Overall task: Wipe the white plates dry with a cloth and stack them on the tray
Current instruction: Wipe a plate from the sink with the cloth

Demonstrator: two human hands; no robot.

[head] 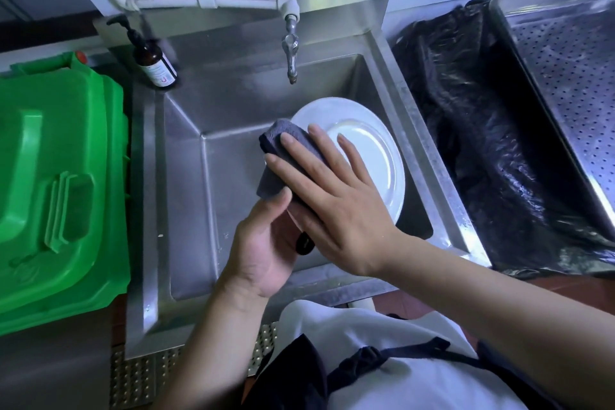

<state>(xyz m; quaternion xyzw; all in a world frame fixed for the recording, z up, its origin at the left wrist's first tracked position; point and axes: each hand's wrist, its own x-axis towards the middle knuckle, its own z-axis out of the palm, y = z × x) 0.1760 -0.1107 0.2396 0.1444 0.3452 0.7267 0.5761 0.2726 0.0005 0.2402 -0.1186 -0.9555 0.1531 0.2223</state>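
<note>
White plate [372, 150] held tilted over the steel sink [213, 183] basin, below the tap [290, 46]. Left hand [266, 243] under the plate's near edge, fingers curled around it, thumb [276, 203] up against the cloth's lower end. Grey folded cloth [283, 156] lying on the plate's left part. Right hand [332, 190] flat on top, fingers [299, 150] straight and spread, three pressing the cloth, one resting directly on the bare plate surface; nothing gripped. Plate's right half uncovered, glossy.

Brown pump bottle [154, 60] upright on the sink's back left corner. White pipe [233, 3] running along the back wall to the tap. Green plastic bin [56, 176], lid closed, just beside the sink on the left. Black plastic bag [482, 130] lining a container right of the sink. Perforated steel tray [572, 70] at far right, partly out of frame, touching or overlapping the bag's edge; cannot tell which. White shirt and dark apron [299, 379] at bottom. Studded metal floor grate [139, 379] at the foot of the sink.
</note>
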